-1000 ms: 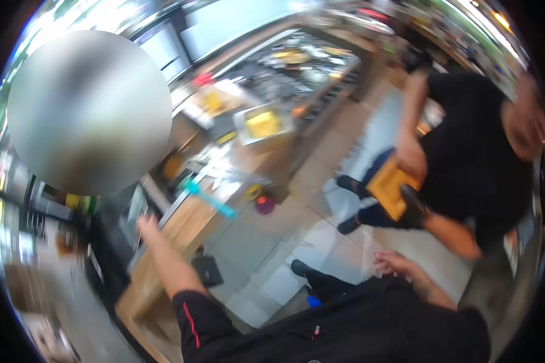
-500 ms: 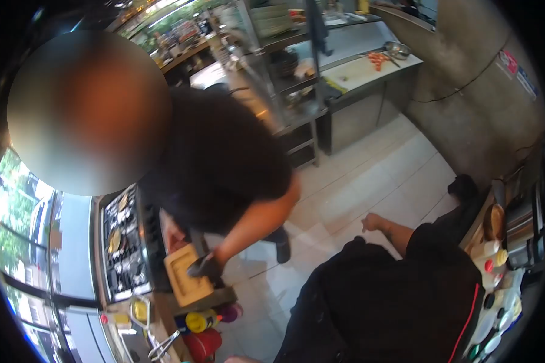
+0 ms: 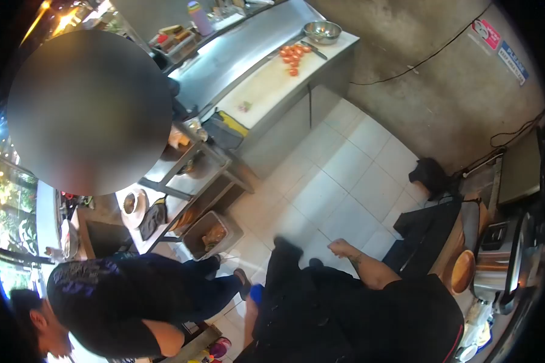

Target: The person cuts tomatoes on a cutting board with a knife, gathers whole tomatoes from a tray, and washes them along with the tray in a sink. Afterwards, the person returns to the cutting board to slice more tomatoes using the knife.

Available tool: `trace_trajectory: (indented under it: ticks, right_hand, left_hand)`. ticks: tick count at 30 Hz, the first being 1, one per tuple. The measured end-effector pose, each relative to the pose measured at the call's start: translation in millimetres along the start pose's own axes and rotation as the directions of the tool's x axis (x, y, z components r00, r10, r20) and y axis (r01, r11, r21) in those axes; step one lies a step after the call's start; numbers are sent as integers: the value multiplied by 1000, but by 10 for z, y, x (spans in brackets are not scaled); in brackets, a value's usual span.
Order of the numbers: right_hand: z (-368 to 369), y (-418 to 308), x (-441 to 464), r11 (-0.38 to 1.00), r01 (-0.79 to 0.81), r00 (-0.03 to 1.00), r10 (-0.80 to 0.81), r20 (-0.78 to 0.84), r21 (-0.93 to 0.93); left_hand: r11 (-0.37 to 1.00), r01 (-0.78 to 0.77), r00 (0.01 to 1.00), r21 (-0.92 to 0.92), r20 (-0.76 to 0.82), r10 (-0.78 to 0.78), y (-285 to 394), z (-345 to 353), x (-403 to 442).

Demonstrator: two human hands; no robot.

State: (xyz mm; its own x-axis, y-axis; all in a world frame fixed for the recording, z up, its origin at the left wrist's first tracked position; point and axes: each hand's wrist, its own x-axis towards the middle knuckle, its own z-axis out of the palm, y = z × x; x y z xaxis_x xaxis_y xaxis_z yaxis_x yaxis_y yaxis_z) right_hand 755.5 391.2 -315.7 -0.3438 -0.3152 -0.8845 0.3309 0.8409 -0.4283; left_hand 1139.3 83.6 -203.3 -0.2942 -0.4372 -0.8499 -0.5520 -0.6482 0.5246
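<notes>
My right hand is held out in front of my dark clothing, above the tiled floor. Its fingers are curled in, with nothing seen in them. My left hand hangs low by my left side, next to a small blue thing at my waist. Its fingers are too small and unclear to make out, so its grip cannot be told. Ahead stands a steel counter with a white board, cut red pieces, a knife and a metal bowl.
A co-worker in dark clothes bends at the lower left. Beyond are a shelf unit and a grey bin. At the right are a wooden bowl, a metal appliance and a black bag.
The view has swung right, from the stove to the counter and wall. The co-worker now appears at the lower left, bent over. My left arm, earlier stretched out, is down by my side.
</notes>
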Motion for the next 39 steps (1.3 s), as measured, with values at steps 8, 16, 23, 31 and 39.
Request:
trace_trajectory:
  ticks: [8,16,23,31,39]
  right_hand:
    - [-1711,-800,556,972,152,958,-100,-270,177]
    - [-3547,-1666,607,965,258,689,-214,-692,-41]
    - [-4985,-3580,1080,854,484,495,-447,-745,-191]
    - [-6934,-6083,1763,556,653,332,-820,-466,-514]
    - [-7262,-6849,2280,452,633,490,-862,-127,-628]
  left_hand:
    - [652,-273,953,708,105,285,2308,2043,1731]
    - [25,-579,755,815,524,394,4718,4001,2162]
    - [332,-743,617,582,401,677,6620,5599,2277]
    - [318,-631,377,708,-79,923,7277,6847,2663]
    - [541,-380,545,750,-291,786,7418,6937,2803]
